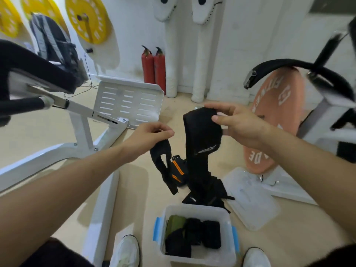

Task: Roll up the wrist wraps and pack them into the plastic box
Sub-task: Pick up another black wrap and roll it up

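My right hand pinches the top of a long black wrist wrap that hangs down to the floor. My left hand pinches a narrower black strap end that dangles in a loop beside it. Behind them on the floor lies a black wrap with orange stripes. A clear plastic box with blue latches stands between my feet. It holds several rolled wraps, black ones and an olive green one.
The box's clear lid lies on the floor to the right. A pink weight plate leans at right. A white machine frame and footplate stand at left. Two red fire extinguishers are by the wall. My white shoes flank the box.
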Available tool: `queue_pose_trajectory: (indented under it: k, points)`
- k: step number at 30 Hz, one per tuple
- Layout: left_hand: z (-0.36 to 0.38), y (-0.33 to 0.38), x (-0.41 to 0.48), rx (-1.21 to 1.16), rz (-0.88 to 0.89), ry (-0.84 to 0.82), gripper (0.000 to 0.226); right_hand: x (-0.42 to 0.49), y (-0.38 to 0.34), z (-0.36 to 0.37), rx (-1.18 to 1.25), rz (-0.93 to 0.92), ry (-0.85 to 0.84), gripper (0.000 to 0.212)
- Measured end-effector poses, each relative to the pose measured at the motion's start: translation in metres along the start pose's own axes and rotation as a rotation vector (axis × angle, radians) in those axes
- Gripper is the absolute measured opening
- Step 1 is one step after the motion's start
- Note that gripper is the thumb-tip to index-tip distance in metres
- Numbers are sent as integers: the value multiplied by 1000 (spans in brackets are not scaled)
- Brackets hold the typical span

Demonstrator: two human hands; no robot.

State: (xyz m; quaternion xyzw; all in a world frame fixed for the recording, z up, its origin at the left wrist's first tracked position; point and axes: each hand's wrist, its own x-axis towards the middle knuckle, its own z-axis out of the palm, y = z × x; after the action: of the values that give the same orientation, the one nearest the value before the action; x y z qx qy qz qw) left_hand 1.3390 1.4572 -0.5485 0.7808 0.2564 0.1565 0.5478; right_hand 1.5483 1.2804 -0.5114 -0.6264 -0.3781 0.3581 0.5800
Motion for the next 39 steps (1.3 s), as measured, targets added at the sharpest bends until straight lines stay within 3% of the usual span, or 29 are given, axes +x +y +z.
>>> queue_pose_trajectory:
  k: [3,5,13,15,18,22,28,31,33,36,39]
  points:
    - [15,19,-15,-28,40,-115,27,-19,-7,9,182,-63,-1,50]
    - [27,20,-18,-26,63,-177,24,-27,-9,13,274,-99,2,55]
    - [52,28,-8,-49,26,-159,30,-38,-1,-13,317,-64,186,63]
    - [58,33,-6,-128,40,-137,25,-43,2,-14,244,2,200,65]
    - [68,40,-2,-264,59,-73,22,-54,8,-8,51,122,59,65]
    - [74,45,3,-321,51,-32,23,-61,17,6,-52,74,-8,71]
    - [57,46,11,-317,67,-2,4,-50,19,-1,-84,-105,293,59]
    - [37,44,10,-331,109,-37,12,-49,19,-6,-140,-152,329,29]
    - [25,44,9,-357,155,-108,18,-49,19,-2,-164,-134,314,16]
    - [10,46,9,-441,191,-197,33,-48,21,3,-280,-28,213,20]
    - [3,46,5,-482,191,-224,36,-51,22,12,-248,65,33,26]
